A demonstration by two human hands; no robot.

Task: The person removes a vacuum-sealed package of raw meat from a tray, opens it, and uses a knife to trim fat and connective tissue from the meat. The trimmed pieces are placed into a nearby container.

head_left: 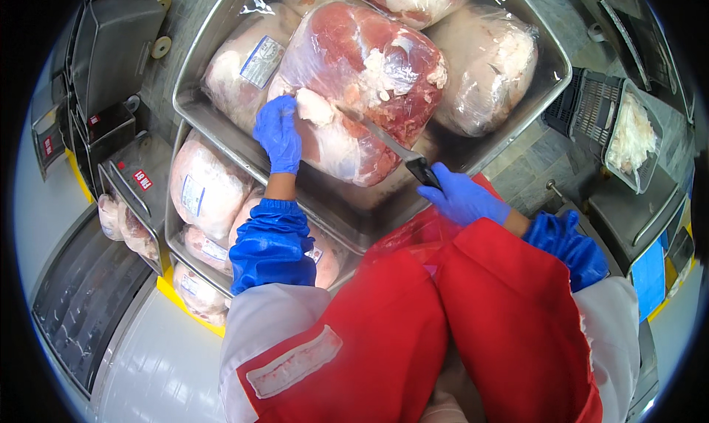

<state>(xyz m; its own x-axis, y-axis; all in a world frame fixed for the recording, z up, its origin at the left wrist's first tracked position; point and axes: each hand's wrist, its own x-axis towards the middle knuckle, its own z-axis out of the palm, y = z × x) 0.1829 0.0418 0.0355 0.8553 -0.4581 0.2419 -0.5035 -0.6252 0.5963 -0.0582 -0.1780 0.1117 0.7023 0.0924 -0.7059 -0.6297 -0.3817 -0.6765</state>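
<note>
A large cut of raw meat [360, 61], red on top with white fat and a shiny film-like surface, lies on wrapped pieces in a deep steel bin. My left hand [278, 135], in a blue glove, grips its near left edge beside a pale, bone-like knob [314, 107]. In my right hand [467, 195], also blue-gloved, is the black handle of a knife [399, 148]. Its blade points up and left across the meat, the tip on the surface right of the knob. The glove partly hides the handle.
Around the cut, film-wrapped pieces [484, 72] fill the steel bin [557, 83]. A second bin of labelled wrapped meat [210, 183] stands lower left. At the right, a crate [583, 113] adjoins a tub of whitish scraps [631, 139]. Steel carts [114, 46] stand far left.
</note>
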